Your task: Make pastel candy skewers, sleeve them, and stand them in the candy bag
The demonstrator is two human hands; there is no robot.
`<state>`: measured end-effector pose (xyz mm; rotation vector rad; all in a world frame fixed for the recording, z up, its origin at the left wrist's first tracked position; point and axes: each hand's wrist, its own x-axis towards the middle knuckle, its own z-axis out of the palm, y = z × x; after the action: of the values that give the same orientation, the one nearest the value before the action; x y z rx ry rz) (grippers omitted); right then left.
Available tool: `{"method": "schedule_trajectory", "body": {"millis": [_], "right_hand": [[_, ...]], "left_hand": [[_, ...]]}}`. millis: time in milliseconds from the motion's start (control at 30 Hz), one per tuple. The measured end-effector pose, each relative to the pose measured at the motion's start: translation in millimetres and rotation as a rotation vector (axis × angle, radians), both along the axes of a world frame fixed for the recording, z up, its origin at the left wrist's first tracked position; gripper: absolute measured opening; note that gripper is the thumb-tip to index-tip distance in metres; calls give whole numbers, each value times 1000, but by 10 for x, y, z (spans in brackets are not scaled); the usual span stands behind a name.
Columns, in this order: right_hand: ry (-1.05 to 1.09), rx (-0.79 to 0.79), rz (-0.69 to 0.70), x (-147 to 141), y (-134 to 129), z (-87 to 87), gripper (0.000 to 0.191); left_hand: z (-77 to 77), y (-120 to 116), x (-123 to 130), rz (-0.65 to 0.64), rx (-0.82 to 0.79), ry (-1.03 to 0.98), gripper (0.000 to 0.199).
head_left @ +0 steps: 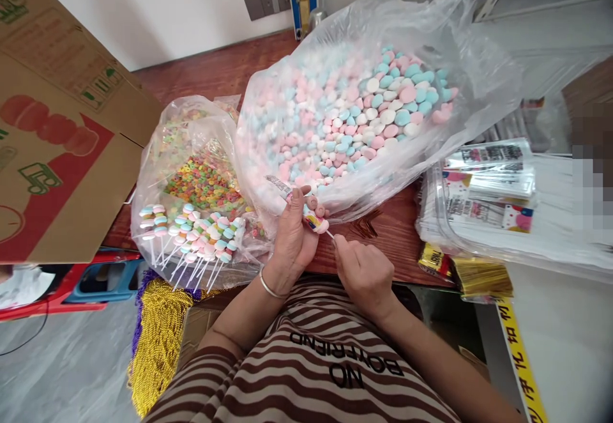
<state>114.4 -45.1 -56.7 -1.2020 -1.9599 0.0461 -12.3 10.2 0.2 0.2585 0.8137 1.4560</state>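
Note:
My left hand (pixel 294 234) is closed around a printed clear wrapper with a candy skewer (pixel 315 220) inside. The wrapper's printed upper end sticks out past my thumb. A white stick runs from the candy's lower end to my right hand (pixel 361 271), whose fingers pinch it. Just beyond my hands lies a large clear bag (pixel 407 148) of pink, blue and white candies (pixel 390 116). Left of my left hand, several finished candy skewers (pixel 205 234) rest on a smaller bag (pixel 151 135) of colourful ring candies (pixel 204 183), sticks towards me.
A cardboard box (pixel 57 154) stands at the left. On the right, a clear plastic tub (pixel 431 218) holds white sticks (pixel 555 218) and printed wrappers (pixel 498 167). Gold twist ties (pixel 481 276) lie at the table's front edge. A blue device (pixel 305 1) stands by the wall.

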Motion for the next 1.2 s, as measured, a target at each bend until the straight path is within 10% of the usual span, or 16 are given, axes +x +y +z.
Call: {"method": "schedule_trajectory", "body": {"millis": [200,300,500,600,867,1200], "right_hand": [[1038,-1063,504,-5,-30,163,29],[1322,-1310,613,-50,-19,198,30],[530,-415,87,-121,127,71,22],[261,-132,71,-58,167,44,20],[68,-30,134,-5,57,91,22],[443,-373,40,-3,140,84,23]], "left_hand": [[11,-12,-21,-130,123,-134,24],[-1,-23,16,-204,152,-187,24],[-88,-118,225,-156,22,3,27],[-48,-83,149,-132,14,48,44],[176,112,-90,-29,169,-14,28],[-98,-182,218,-228,95,139,41]]}}
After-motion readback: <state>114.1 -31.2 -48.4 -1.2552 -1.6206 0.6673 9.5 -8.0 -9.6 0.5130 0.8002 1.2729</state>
